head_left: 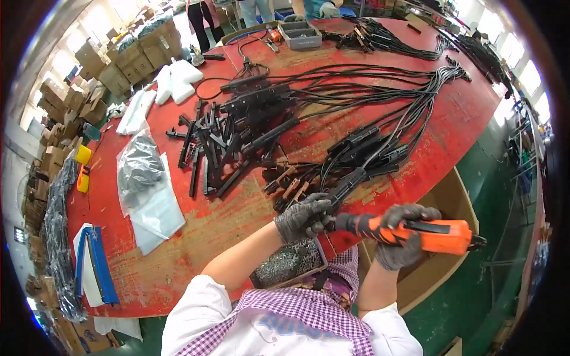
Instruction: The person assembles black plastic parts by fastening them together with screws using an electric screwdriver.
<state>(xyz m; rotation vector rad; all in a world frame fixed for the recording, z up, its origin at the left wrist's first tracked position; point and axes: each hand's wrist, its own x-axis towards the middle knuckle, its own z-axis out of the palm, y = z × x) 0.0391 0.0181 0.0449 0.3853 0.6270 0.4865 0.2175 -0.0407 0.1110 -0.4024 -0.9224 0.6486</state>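
Note:
In a grey glove, my left hand (304, 218) is closed on the near end of a long black plastic housing (346, 188) with a black cable running from it. My right hand (405, 236), also gloved, wraps around an orange and black power screwdriver (442, 235). The tool lies nearly level, and its black nose points left, close to my left fingers. Whether the bit touches the housing is hidden. Below my left hand, a box of small metal screws (288, 264) sits at the table's edge. More black housings with cables (362, 142) lie just beyond my hands.
The worn red table (219, 237) holds a heap of loose black plastic strips (208, 148), bundled black cables (439, 80) and a clear bag of dark parts (141, 169). A grey tray (301, 41) stands at the back, near other people. A cardboard box (445, 255) is beside my right arm.

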